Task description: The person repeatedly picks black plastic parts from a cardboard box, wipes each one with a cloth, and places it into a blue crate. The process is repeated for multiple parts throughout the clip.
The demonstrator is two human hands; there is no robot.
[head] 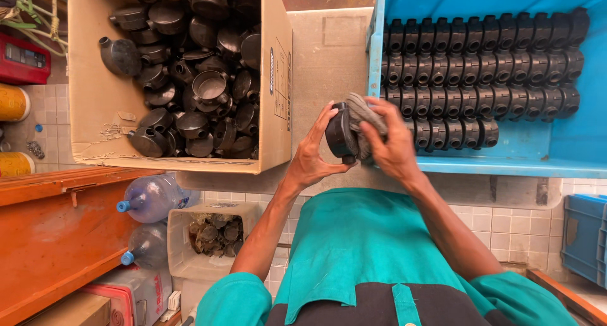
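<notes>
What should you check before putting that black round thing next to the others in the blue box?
1. Left hand has a firm hold on the black round part: ok.
2. Right hand presses the grey cloth against the part: ok.
3. Part wiped clean all over: cannot tell, the cloth hides one side.
4. Room in the blue tray after the short bottom row of black parts: ok.
5. Rows in the tray are lined up neatly: ok.
6. Cardboard box holds more loose parts: ok.
</notes>
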